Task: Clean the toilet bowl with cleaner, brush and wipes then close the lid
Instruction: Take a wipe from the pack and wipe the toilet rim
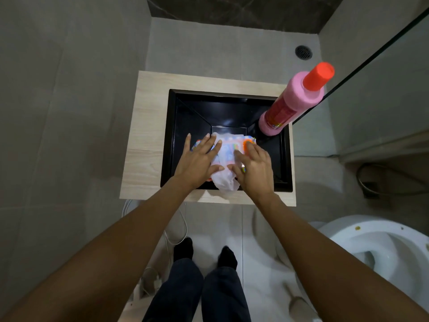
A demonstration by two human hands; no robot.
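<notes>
A colourful pack of wipes (228, 147) lies in the black tray (185, 112) set into a wooden stand. My left hand (199, 160) presses flat on the pack's left part, fingers straight. My right hand (254, 166) rests on the pack's right side, its fingers bent over it, and a white wipe (226, 181) sticks out between both hands toward me. A pink cleaner bottle (292, 103) with a red cap stands upright in the tray's right corner. The open white toilet bowl (376, 242) is at the lower right, with specks on its rim.
The wooden stand (148, 135) sits on a grey tiled floor. A glass partition edge (362, 63) runs behind the bottle. A floor drain (303, 52) lies at the back. White cables (176, 233) hang below the stand near my feet (204, 251). A hose (371, 182) is at right.
</notes>
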